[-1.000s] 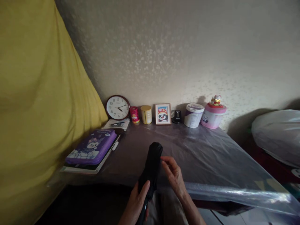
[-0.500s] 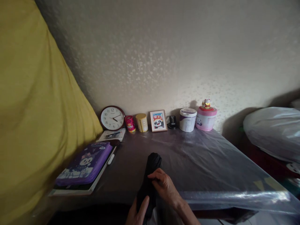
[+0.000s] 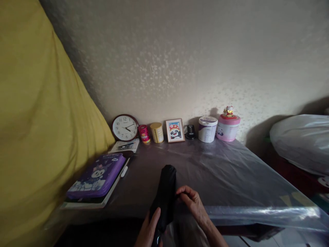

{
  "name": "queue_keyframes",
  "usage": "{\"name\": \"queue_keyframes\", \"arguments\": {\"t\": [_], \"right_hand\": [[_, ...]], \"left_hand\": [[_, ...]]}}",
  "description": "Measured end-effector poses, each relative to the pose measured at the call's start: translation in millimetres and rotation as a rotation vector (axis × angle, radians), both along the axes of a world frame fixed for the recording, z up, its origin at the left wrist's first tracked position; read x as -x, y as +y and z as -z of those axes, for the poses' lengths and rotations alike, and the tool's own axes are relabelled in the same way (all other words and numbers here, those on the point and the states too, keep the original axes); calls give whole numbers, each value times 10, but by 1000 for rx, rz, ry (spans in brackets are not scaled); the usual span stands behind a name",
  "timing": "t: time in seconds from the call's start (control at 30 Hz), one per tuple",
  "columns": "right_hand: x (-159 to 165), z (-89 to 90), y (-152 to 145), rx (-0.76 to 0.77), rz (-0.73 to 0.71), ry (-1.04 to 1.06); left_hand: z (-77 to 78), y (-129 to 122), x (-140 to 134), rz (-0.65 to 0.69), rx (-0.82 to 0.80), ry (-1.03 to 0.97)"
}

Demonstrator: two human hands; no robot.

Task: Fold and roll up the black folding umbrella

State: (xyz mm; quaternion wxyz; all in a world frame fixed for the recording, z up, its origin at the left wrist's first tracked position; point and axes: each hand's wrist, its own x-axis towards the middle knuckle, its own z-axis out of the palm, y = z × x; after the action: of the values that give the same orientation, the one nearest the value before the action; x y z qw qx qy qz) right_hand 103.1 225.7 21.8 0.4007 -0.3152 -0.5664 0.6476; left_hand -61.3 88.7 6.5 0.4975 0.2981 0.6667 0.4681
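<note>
A folded black umbrella point(image 3: 166, 190) slants up from the lower middle, its top pointing toward the wall over the table's near part. My left hand point(image 3: 148, 229) is wrapped round its lower end, thumb on top, beside the shiny dark handle point(image 3: 157, 238). To the right of the umbrella, my right hand point(image 3: 192, 205) is closed in a pinch on a thin black piece at the umbrella's side. Whether that piece is a strap or a fabric edge, I cannot tell.
A plastic-covered table point(image 3: 205, 171) stands against the wall. Along its back are a clock point(image 3: 125, 128), two cans, a framed panda picture point(image 3: 175, 131) and two tubs. At left, a purple case point(image 3: 99, 176) lies on books beside a yellow cloth point(image 3: 51, 120).
My right hand has moved right, off the umbrella's front, drawing the thin black piece outward. The umbrella has shifted slightly, and its handle now shows below my left hand's thumb.
</note>
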Motion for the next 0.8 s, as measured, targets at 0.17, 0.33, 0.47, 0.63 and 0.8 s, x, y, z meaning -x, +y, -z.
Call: {"name": "queue_keyframes", "arguments": {"t": [0.17,0.33,0.47,0.63,0.8], "right_hand": [[-26,-90,6,-211,141,-120],[-45,-76,55,-367,221,-205],[-147,51,182,-379,264,-229],[-389,162,372,-374,321,-297],[-542,207,458,-364,342,-323]], "left_hand": [[22,59,-63,-16,13,-118],[23,98,-38,-22,82,-134],[23,96,-27,-33,140,-100],[-25,130,71,19,213,-171],[-27,156,206,38,302,-285]]}}
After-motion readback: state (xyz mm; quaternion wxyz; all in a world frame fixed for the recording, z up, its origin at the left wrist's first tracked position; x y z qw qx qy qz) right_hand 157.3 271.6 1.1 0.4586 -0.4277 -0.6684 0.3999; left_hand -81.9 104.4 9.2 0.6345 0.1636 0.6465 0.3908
